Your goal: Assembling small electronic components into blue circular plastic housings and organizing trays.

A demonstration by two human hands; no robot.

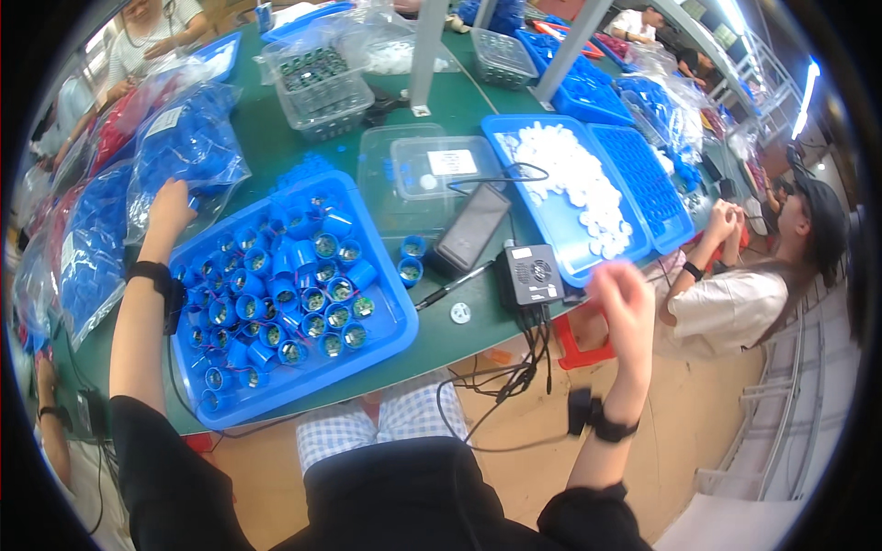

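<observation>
My left hand (170,213) is at the far left corner of a blue tray, against a clear plastic bag (188,138) of blue parts. Its fingers are bent together, and what they hold, if anything, is too small to make out. The blue tray (401,332) is filled with small blue cups (296,257), many with green circuit boards inside. My right hand (623,303) is raised at the table's front edge, beside a white-filled blue tray (559,274). Motion smears its fingers, so their grip is unclear.
A black box with a fan (533,275) and hanging cables stands beside a dark handheld device (473,228). Clear plastic lids (404,151) and stacked clear containers (322,110) lie behind. A metal post (427,60) rises from the table. A person (744,275) sits at the right.
</observation>
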